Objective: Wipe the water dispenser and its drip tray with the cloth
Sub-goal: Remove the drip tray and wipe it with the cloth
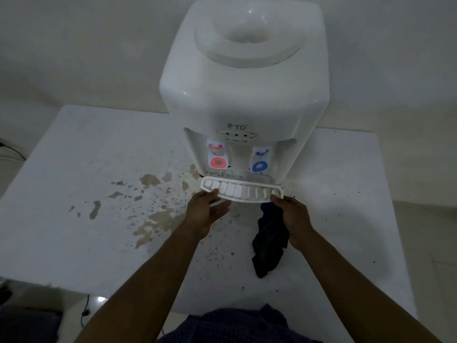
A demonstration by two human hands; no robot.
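Here, hands (205,214) (294,216) at drip tray (243,199) ends.

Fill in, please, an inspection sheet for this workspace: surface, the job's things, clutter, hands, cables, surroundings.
Surface: white table, with brown stains and dark specks.
Job's things: white water dispenser stands on the table; drip tray at the front of its base; dark cloth hangs from the right hand.
Clutter: nothing seen.
Hands: left hand holds the tray's left end; right hand grips the cloth, its fingers at the tray's right end.
Cables: dark cable on the floor, lower left.
Surroundings: pale wall behind.
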